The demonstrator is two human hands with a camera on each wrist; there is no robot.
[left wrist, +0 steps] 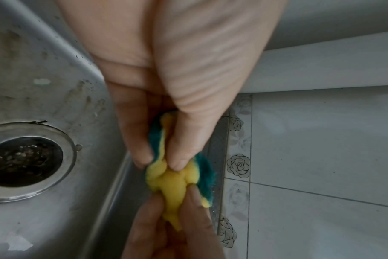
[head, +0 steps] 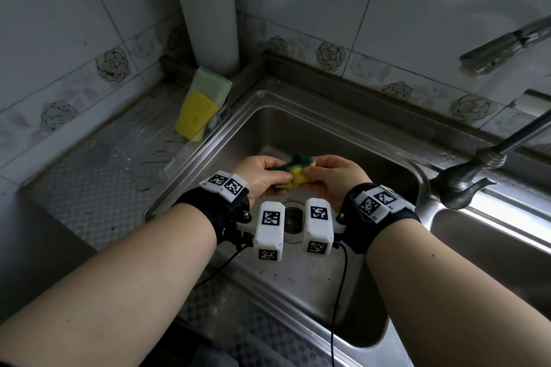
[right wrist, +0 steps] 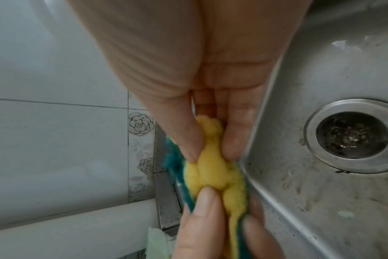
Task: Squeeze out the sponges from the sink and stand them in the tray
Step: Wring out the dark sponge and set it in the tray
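Over the steel sink (head: pixel 343 140), the left hand (head: pixel 262 176) and the right hand (head: pixel 331 177) both pinch one yellow-and-green sponge (head: pixel 293 173), thumbs and fingers curled into it so that it is twisted and crumpled between them. It is held above the basin, not touching the bottom, with the drain strainer (head: pixel 293 219) below. On the counter to the left, the clear tray (head: pixel 140 155) holds two sponges leaning upright at its far end: a yellow sponge (head: pixel 195 113) and a pale green sponge (head: pixel 213 85) behind it.
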